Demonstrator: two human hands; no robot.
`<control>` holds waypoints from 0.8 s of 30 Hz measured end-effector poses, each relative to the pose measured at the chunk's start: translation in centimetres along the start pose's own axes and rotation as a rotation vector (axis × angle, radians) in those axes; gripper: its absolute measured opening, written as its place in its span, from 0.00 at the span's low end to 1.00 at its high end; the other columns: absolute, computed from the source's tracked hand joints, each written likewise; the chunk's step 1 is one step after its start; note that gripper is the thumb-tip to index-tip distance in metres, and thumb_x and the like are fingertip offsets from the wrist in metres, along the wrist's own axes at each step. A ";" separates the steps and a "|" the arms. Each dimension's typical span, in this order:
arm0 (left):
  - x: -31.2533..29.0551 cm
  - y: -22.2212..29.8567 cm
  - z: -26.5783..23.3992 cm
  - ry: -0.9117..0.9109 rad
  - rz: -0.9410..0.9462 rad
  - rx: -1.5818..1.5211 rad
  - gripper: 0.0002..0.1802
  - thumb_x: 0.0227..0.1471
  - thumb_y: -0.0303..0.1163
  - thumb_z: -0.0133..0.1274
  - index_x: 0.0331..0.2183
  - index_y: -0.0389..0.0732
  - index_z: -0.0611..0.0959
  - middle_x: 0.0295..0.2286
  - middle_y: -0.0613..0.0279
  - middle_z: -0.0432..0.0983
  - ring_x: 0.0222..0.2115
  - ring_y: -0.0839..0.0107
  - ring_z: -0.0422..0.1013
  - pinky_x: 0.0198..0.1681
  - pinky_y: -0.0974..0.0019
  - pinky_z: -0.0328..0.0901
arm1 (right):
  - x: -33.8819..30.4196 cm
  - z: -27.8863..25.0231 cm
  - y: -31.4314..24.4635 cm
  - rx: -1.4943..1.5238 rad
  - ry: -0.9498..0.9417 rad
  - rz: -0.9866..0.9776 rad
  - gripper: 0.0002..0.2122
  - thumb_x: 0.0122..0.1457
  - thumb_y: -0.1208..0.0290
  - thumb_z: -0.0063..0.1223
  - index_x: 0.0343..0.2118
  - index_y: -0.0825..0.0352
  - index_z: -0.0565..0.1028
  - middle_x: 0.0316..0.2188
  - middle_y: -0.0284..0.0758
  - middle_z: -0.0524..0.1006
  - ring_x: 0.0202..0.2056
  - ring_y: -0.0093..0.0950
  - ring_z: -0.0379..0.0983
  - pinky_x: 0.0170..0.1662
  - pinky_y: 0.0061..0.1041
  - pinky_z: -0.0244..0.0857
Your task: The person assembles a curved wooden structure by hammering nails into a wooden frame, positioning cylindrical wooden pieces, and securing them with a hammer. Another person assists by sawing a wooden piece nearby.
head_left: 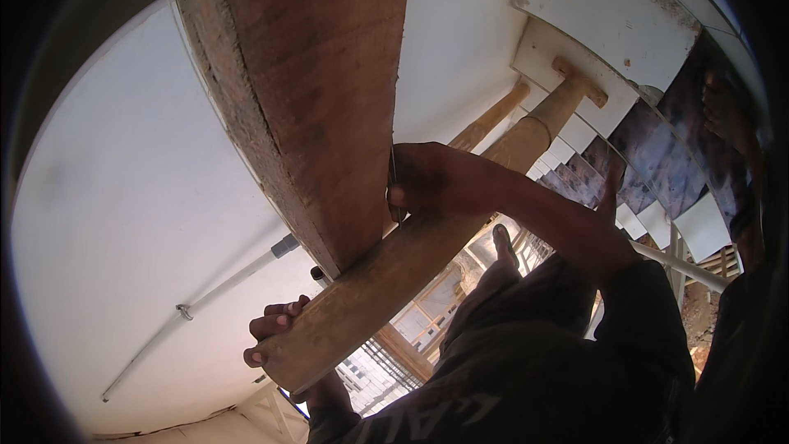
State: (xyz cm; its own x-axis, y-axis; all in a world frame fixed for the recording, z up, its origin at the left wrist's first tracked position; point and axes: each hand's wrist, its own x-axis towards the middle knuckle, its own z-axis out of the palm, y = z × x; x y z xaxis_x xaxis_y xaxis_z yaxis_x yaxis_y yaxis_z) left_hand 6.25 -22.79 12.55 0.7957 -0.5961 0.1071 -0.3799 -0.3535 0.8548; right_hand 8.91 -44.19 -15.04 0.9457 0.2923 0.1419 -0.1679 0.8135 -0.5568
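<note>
A thick bamboo pole (378,296) slants from the lower left up to the right. Closed around its near end is my left hand (275,333), with the fingers showing past the far side. A broad brown wooden plank (320,74) comes down from above, and its lower end meets the pole. At the plank's right edge, just above the pole, my right hand (419,181) is closed with its thumb and fingers on a thin wire (395,166). The plank and the hand itself hide part of that grip.
A grey pipe (201,296) runs along the white wall (123,189) at left. On the right, tiled stairs (666,148) descend, with a bamboo post (567,103) and wooden crosspiece (604,99) on them. A sandalled foot (504,247) shows below the pole, over a drop with bars and timber.
</note>
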 end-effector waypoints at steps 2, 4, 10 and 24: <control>0.1 -0.1 0.0 0.011 -0.013 -0.002 0.10 0.62 0.40 0.47 0.46 0.61 0.74 0.39 0.57 0.70 0.47 0.53 0.74 0.46 0.45 0.73 | -0.9 0.0 0.7 0.215 0.107 0.040 0.14 0.65 0.62 0.55 0.45 0.68 0.73 0.37 0.38 0.77 0.44 0.27 0.74 0.45 0.27 0.72; 0.3 -0.3 0.2 0.039 -0.020 -0.057 0.08 0.62 0.41 0.47 0.44 0.60 0.74 0.39 0.57 0.70 0.45 0.54 0.75 0.47 0.44 0.72 | -1.3 0.2 1.2 0.300 0.175 -0.023 0.14 0.65 0.62 0.54 0.45 0.68 0.73 0.36 0.37 0.76 0.44 0.26 0.74 0.46 0.27 0.72; -0.8 1.2 1.8 -0.019 -0.194 -0.066 0.08 0.58 0.34 0.54 0.39 0.59 0.74 0.36 0.61 0.67 0.46 0.52 0.76 0.58 0.35 0.64 | -4.3 -0.2 -0.1 -0.055 0.090 -0.005 0.15 0.66 0.63 0.52 0.50 0.66 0.71 0.42 0.35 0.77 0.47 0.26 0.74 0.56 0.30 0.68; -8.2 0.2 -2.3 -0.306 -0.164 -0.370 0.61 0.13 0.28 0.81 0.55 0.54 0.69 0.48 0.46 0.70 0.58 0.42 0.65 0.67 0.40 0.48 | -12.8 6.1 2.5 -1.201 0.004 -0.066 0.41 0.41 0.59 0.73 0.61 0.58 0.65 0.58 0.39 0.69 0.63 0.38 0.62 0.69 0.47 0.48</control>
State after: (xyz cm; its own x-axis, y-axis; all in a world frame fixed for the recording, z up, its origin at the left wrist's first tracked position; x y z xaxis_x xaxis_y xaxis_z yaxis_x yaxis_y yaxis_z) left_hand 0.75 -16.36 12.96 0.6348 -0.7579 -0.1503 -0.0247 -0.2144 0.9764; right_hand -5.29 -42.84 -13.26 0.9438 0.2646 0.1980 0.2457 -0.1612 -0.9558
